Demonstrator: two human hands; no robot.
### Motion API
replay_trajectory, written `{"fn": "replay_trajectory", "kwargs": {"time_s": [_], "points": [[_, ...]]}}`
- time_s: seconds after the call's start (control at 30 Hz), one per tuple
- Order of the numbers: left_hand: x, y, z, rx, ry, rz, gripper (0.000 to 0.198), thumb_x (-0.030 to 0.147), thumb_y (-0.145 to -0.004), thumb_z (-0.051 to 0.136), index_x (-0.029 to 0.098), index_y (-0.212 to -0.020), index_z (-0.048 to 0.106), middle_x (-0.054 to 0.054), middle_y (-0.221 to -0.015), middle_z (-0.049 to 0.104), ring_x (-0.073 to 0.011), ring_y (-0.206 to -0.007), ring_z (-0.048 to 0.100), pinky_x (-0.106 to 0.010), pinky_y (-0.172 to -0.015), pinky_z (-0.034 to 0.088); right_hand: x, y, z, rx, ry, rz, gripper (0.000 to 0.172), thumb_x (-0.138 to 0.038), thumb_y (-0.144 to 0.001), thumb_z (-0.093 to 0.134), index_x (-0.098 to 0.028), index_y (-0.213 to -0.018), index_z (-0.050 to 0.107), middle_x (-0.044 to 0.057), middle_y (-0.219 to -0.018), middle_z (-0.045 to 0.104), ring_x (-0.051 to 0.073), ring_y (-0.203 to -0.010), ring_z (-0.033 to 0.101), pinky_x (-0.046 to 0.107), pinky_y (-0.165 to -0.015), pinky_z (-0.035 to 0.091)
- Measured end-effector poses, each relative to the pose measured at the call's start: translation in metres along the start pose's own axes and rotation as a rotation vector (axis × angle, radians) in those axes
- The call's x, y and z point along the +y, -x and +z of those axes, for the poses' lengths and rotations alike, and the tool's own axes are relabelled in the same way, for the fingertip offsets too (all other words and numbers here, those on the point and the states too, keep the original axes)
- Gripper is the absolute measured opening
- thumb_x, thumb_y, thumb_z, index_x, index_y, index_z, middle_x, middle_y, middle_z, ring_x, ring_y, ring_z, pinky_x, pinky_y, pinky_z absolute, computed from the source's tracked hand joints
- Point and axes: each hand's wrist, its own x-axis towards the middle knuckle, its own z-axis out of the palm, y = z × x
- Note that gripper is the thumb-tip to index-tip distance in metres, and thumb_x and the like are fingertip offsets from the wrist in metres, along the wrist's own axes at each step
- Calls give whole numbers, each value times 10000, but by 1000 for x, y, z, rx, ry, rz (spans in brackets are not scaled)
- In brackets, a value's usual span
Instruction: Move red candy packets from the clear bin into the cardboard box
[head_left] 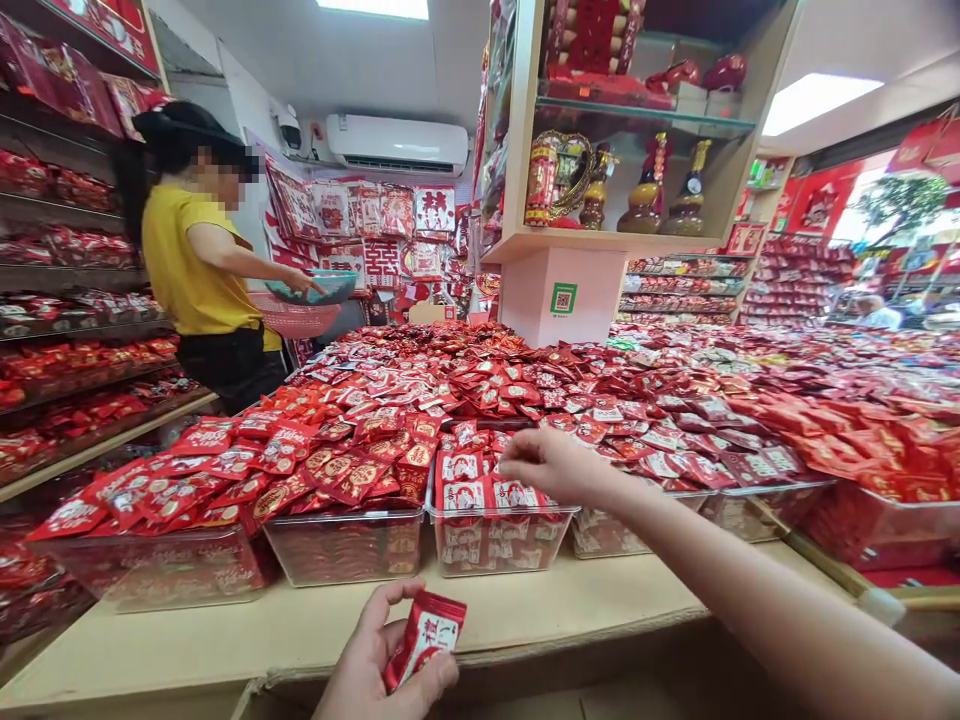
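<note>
**Two hands at a shop display of red packets**

A wide worktop (225,625) carries a row of clear plastic bins along its front edge, with red sweet packets heaped over them and spreading back toward 12 o'clock. The middle bin (495,540) holds red-and-white packets standing in rows. Behind the heap, at 12 o'clock, rises a pink pillar (562,295) with a green square sticker, and above it a shelf of ornaments. Racks of red goods line the wall at 9 o'clock. At 10 o'clock a person in a yellow shirt (184,265) stands beside the heap with a pink basket (296,315) and a teal one on top. Nothing lies between the hands and the bins.

The left hand (375,665), at 6 o'clock, has its fingers closed around a single red packet (427,635), thumb on one edge, fingertips on the other. The right hand (551,465) reaches in from 4 o'clock over the middle bin, its fingers loosely curled and part open, hovering just above the packets; whether they touch one I cannot tell.
</note>
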Motion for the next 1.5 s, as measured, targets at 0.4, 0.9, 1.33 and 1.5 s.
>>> {"fn": "replay_trajectory", "kwargs": {"time_s": [0.4, 0.9, 1.33, 1.5], "points": [[-1, 12, 3, -205, 90, -21, 825, 246, -603, 639, 229, -1253, 131, 34, -730, 571, -130, -669, 520, -255, -666, 371, -38, 31, 55, -278, -12, -131, 177, -307, -751, 523, -178, -783, 639, 10, -727, 640, 109, -648, 551, 174, -572, 380], [-5, 7, 0, -66, -132, 42, 716, 405, -631, 591, 175, -1230, 275, 18, -704, 580, -136, -632, 495, -253, -717, 389, 11, -78, 15, -243, 644, 350, 351, -417, -600, 628, -99, -744, 664, 154, -772, 651, 262, -755, 605, 294, -602, 450], [-11, 5, -3, -97, -215, 61, 700, 384, -644, 568, 189, -1245, 267, 12, -723, 580, -142, -638, 488, -252, -708, 389, 25, -88, 27, -183, 586, 459, 309, -279, -591, 597, -114, -847, 645, 154, -791, 651, 283, -802, 607, 308, -595, 472], [-11, 5, -2, -114, -191, 71, 698, 379, -651, 563, 184, -1245, 251, 8, -745, 578, -135, -646, 490, -248, -718, 384, 25, -82, 19, -136, 510, 479, 257, -284, -608, 581, -101, -776, 646, 148, -751, 652, 260, -744, 615, 293, -586, 465]]}}
